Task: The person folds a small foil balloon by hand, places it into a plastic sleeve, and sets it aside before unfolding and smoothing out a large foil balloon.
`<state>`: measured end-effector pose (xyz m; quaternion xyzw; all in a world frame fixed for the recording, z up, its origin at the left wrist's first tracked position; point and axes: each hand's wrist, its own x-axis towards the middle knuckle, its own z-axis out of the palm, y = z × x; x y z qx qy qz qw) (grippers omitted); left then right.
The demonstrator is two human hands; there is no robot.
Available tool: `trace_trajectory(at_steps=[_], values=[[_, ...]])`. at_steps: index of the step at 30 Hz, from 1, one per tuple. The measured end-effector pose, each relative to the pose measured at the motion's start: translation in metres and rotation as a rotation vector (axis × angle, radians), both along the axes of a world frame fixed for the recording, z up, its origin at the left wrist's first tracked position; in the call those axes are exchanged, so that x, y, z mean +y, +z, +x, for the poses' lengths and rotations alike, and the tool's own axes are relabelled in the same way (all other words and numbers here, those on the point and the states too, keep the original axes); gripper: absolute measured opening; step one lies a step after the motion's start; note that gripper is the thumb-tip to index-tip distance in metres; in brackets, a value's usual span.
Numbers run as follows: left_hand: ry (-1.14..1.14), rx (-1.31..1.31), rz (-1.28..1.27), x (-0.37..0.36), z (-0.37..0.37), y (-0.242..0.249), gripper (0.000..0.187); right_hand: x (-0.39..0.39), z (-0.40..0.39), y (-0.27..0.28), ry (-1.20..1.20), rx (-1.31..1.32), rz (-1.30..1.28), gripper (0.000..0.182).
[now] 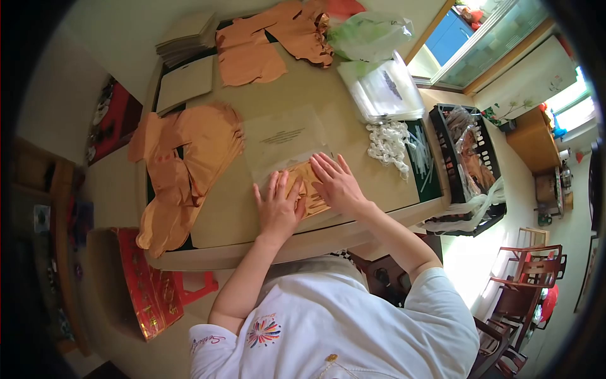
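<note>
My left hand (279, 205) lies with its fingers spread on the left part of a folded orange-brown piece (312, 199) near the table's front edge. Fingers stretched out, my right hand (336, 184) presses flat on the right part of the same piece. A clear plastic bag (284, 136) with printed lines lies just beyond both hands, partly against the folded piece. To the left is a pile of orange-brown pieces (189, 151), and more such pieces (252, 60) lie at the table's far side.
Grey-brown cards (185, 84) sit at the far left. Stacked clear bags (386, 91), a green-white bag (372, 35), white cord (387, 145) and thin clear strips (421, 155) lie at the right. Beside the table stands a black crate (467, 158); a red box (149, 284) is lower left.
</note>
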<state>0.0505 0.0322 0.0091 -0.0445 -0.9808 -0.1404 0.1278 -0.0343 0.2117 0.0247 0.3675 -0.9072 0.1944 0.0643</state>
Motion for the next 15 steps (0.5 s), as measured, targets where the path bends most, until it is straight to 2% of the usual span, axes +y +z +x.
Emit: trace_trajectory(at_steps=[2, 5, 15], values=[[0.0, 0.0, -0.005, -0.002, -0.001, -0.001, 0.049, -0.002, 0.003, -0.01, -0.027, -0.04, 0.12, 0.058], [-0.004, -0.036, 0.006, -0.001, 0.003, 0.001, 0.052, -0.002, 0.005, -0.005, -0.041, -0.066, 0.168, 0.06], [-0.028, -0.107, 0.004, -0.006, 0.007, 0.006, 0.057, 0.001, 0.007, 0.001, -0.007, 0.004, 0.192, 0.06]])
